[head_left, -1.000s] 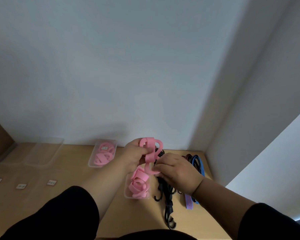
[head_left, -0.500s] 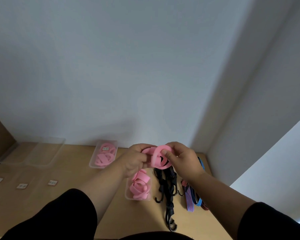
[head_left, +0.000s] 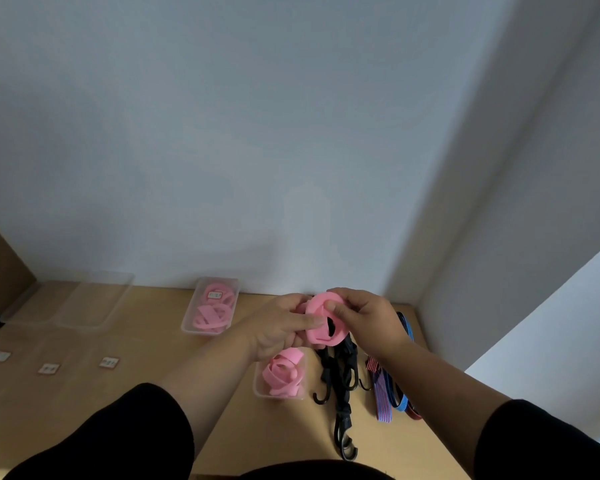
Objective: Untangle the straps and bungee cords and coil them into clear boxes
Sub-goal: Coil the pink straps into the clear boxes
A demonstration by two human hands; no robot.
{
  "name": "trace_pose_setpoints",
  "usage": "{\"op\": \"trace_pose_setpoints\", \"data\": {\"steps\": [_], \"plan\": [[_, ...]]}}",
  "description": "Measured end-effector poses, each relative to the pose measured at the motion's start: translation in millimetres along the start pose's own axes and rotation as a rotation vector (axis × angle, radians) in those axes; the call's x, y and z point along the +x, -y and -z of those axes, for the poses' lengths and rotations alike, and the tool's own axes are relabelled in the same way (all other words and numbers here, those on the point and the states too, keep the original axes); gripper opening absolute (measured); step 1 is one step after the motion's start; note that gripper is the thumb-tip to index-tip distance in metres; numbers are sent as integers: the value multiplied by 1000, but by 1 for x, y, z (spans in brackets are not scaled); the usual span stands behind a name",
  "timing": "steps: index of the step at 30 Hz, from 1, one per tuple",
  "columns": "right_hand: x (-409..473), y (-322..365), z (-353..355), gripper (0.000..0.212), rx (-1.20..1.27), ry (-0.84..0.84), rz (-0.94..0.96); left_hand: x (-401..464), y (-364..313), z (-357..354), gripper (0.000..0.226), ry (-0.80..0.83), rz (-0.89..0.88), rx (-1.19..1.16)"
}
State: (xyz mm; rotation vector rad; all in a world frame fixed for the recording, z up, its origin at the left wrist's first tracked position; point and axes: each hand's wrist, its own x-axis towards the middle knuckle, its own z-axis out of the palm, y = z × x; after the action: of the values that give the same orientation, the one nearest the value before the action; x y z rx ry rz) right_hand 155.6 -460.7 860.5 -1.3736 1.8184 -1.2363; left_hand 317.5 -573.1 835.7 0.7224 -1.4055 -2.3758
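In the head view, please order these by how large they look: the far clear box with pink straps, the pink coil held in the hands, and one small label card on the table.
1. far clear box
2. pink coil, though it is nearer the camera, so the gap to the box is unsure
3. label card

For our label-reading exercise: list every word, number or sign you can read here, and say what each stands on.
None can be read.
Three small labels on the table: too blurred.
Label in the far box of pink straps: too blurred.
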Motion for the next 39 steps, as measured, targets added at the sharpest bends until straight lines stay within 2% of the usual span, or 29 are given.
{"op": "trace_pose_setpoints", "data": {"steps": [5, 10, 13, 15, 17, 22, 24, 26, 27, 29, 33, 35, 37, 39], "plan": [[2, 4, -3, 21, 159, 46, -47, 0, 1, 7, 25, 25, -30, -127], [8, 4, -7, 16, 331, 52, -102, -4, -2, 12, 54, 134, -46, -209], [10, 3, -10, 5, 383, 56, -95, -5, -2, 15, 56, 187, -68, -316], [12, 4, -12, 6, 390, 59, -84, -4, -4, 16, 53, 209, -99, -378], [14, 7, -13, 9, 430, 74, -101, -4, -8, 15, 50, 197, -133, -378], [16, 10, -14, 18, 448, 128, -161, 0, -12, 23, 59, 43, -143, -350], [18, 9, -16, 24, 483, 109, -181, 0, -7, 26, 48, 18, -129, -361], [19, 9, -18, 27, 555, 96, -200, -1, -2, 30, 19, -10, -126, -384], [19, 9, -19, 28, 594, 98, -209, 0, 1, 33, 16, -23, -128, -397], [18, 8, -22, 29, 665, 117, -227, 0, 4, 36, 24, -33, -111, -416], [18, 3, -27, 29, 848, 200, -281, -2, 4, 38, 22, -11, -96, -436], [18, 3, -27, 31, 906, 257, -302, -2, 4, 38, 40, 37, -90, -463], [20, 5, -28, 30, 817, 242, -293, -4, 1, 39, 58, 69, -72, -466], [24, 7, -30, 26, 669, 187, -262, -4, 0, 42, 60, 72, -78, -469]]}}
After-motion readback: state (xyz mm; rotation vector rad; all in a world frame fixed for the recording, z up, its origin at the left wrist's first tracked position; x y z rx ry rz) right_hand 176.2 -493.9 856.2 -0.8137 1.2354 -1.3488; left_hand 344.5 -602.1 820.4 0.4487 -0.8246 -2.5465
